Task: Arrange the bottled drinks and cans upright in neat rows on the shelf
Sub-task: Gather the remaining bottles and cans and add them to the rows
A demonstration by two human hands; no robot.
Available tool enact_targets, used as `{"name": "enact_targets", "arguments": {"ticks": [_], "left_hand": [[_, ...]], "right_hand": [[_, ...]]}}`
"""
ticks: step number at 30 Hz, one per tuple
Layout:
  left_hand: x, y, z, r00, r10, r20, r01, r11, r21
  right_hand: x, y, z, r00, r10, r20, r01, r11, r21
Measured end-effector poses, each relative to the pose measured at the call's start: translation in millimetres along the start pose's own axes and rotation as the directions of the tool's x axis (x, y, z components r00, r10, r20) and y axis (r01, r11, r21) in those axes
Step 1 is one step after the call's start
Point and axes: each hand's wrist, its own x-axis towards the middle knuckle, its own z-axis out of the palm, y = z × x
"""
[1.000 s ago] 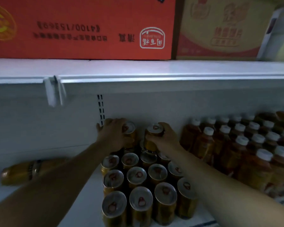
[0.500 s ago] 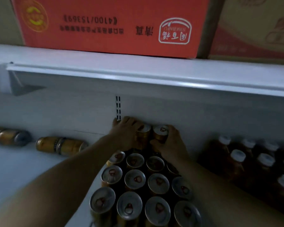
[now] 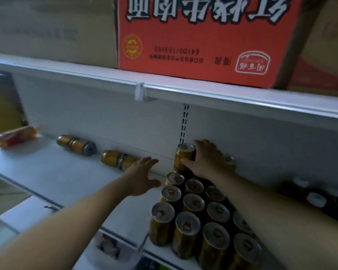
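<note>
Gripping a gold can (image 3: 184, 155) with fingers (image 3: 200, 144) and thumb curled round its side, the right hand (image 3: 206, 161) holds it upright against the back wall (image 3: 105, 123). Rows of upright cans (image 3: 193, 203) stand just below that wrist. The left hand (image 3: 142, 177) hovers with its fingers spread, and two lying cans (image 3: 118, 159) rest on the shelf (image 3: 47, 168) just beyond its fingertips.

Roughly thirteen upright cans (image 3: 193, 202) were visible, with what looked like four lying cans (image 3: 113, 157) in two pairs, one lying bottle (image 3: 14, 136), at least three capped bottles (image 3: 316, 199), and three cartons (image 3: 195, 41).
</note>
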Motion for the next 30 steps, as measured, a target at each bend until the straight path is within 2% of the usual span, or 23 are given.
{"name": "enact_targets", "arguments": {"ticks": [4, 7, 17, 26, 30], "left_hand": [[-37.4, -71.5, -24.1, 0.993, -0.113, -0.024, 0.114, 0.993, 0.012], [-62.4, -130.0, -51.0, 0.982, -0.181, -0.061, 0.184, 0.982, 0.036], [-123.9, -318.0, -144.3, 0.923, -0.383, -0.049, 0.385, 0.921, 0.057], [-92.8, -437.4, -185.3, 0.885, -0.457, -0.085, 0.458, 0.889, -0.009], [-52.8, -489.7, -198.5, 0.879, -0.467, -0.100, 0.473, 0.880, 0.049]], "right_hand": [[16.9, -77.8, 19.2, 0.993, -0.101, 0.063, 0.101, 0.995, 0.005], [28.4, -146.6, 38.8, 0.987, -0.122, 0.106, 0.119, 0.992, 0.031], [72.0, -368.1, 92.8, 0.959, -0.237, 0.153, 0.217, 0.967, 0.134], [146.9, -454.4, 149.2, 0.950, -0.238, 0.202, 0.219, 0.969, 0.111], [201.3, -475.4, 187.9, 0.950, -0.223, 0.218, 0.211, 0.974, 0.078]]}}
